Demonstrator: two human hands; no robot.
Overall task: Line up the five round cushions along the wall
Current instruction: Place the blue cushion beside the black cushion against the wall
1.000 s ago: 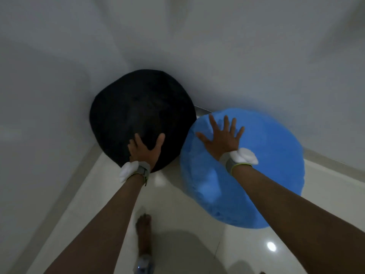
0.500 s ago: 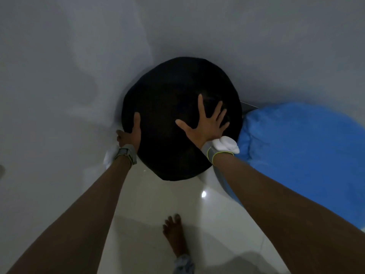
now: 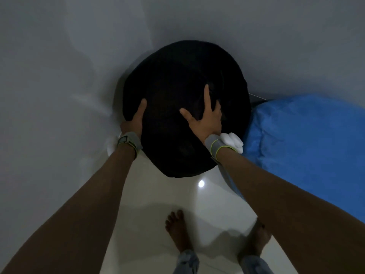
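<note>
Black cushion (image 3: 177, 76) under spread right fingers (image 3: 206, 99)

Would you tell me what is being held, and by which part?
The left hand grips the black cushion by its left rim; the right hand presses on its front.

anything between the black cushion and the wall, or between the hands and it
Nothing visible: left hand grips the black cushion, right hand presses its front, and it rests against the wall beside the blue cushion.

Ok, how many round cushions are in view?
2: the black cushion at centre against the wall, the blue cushion right of it. Others may lie out of view.
</note>
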